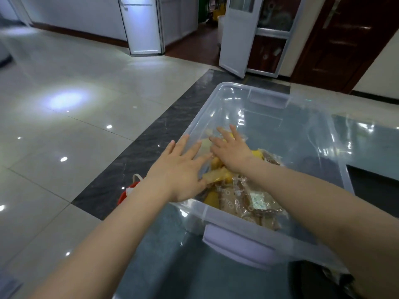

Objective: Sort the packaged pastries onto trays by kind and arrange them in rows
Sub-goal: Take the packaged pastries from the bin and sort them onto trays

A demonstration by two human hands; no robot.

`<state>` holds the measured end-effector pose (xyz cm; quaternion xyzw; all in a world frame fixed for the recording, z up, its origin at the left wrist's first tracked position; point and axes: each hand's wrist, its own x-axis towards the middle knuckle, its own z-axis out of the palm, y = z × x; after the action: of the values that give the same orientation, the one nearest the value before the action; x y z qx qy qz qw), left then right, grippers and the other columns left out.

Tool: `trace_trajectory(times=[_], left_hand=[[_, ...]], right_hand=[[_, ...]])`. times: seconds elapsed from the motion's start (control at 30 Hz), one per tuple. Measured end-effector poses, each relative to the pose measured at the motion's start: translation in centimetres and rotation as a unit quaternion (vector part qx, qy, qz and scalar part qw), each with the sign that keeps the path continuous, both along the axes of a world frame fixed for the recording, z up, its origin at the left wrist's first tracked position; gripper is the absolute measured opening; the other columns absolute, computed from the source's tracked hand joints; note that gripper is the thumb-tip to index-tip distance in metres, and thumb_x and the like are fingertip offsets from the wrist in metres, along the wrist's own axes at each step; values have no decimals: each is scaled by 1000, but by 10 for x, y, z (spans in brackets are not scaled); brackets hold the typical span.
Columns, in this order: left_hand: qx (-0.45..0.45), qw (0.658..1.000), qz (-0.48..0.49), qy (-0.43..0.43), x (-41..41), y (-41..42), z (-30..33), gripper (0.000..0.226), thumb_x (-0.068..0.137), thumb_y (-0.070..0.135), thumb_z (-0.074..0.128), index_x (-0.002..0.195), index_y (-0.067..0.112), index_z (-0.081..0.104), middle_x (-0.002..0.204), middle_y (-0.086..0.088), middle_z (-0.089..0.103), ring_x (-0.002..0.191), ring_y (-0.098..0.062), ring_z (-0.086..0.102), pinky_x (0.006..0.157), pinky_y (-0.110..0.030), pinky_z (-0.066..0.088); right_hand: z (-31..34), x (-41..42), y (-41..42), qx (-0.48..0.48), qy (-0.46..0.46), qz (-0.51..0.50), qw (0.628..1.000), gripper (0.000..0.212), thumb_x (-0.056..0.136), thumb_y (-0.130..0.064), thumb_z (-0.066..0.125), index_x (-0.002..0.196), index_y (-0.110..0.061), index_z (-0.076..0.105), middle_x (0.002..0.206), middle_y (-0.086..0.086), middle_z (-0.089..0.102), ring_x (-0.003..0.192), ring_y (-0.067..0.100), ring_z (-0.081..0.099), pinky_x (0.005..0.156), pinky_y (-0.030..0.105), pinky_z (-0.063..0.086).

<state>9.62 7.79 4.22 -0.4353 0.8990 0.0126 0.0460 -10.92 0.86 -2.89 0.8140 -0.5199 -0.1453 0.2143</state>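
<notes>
A clear plastic bin (267, 100) with lilac handles stands on a glass table. Its near left corner holds a heap of packaged pastries: yellow ones (218, 176) and brown ones (252, 203) in clear wrappers. My left hand (181, 169) reaches over the bin's left wall with fingers spread, lying on the yellow packets. My right hand (231, 151) is inside the bin, palm down and fingers apart, pressed on a yellow packet farther in. Neither hand is closed around a packet. No tray is in view.
The glass table (183, 266) carries the bin and runs off to the right. Left of it lies glossy tiled floor with a dark stone strip. A red container (125, 194) with a white handle sits on the floor beside the table. White doors stand at the back.
</notes>
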Motion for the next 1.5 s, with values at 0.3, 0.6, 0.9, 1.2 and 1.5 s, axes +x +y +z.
trace_trajectory(times=[0.3,0.6,0.9,1.2,1.5], left_hand=[[-2,993,10,116,-22,20,23,80,88,50,50,150,30,3,158,3,10,145,-17,-1,115,-41,-1],[24,952,-56,301,-122,63,53,70,89,37,58,148,33,19,151,8,30,136,-10,29,101,-21,25],[104,914,-74,385,-215,93,40,59,88,33,60,141,37,34,140,17,44,112,-8,52,95,-22,32],[138,905,-53,398,-232,95,24,54,84,41,59,132,53,36,131,25,48,90,3,54,79,-9,34],[128,910,-46,391,-212,85,29,52,86,40,59,133,49,37,128,28,47,122,5,42,92,-20,34]], right_hand=[[81,-53,79,-33,-271,-42,961,56,77,0,58,125,-24,43,119,4,55,112,27,44,85,38,42],[114,-160,191,-179,-454,-121,864,71,68,-30,84,125,-33,42,116,-5,49,104,12,41,81,32,36],[55,-275,293,-127,-445,-337,820,65,67,-45,81,122,-29,51,111,-4,52,107,19,48,89,39,47],[-14,-312,309,-51,-518,-450,726,80,75,-40,78,140,-29,34,129,-2,55,116,19,53,92,41,52],[18,-287,287,-47,-530,-338,776,41,86,-35,67,126,-32,54,124,-13,57,107,4,52,84,20,41]])
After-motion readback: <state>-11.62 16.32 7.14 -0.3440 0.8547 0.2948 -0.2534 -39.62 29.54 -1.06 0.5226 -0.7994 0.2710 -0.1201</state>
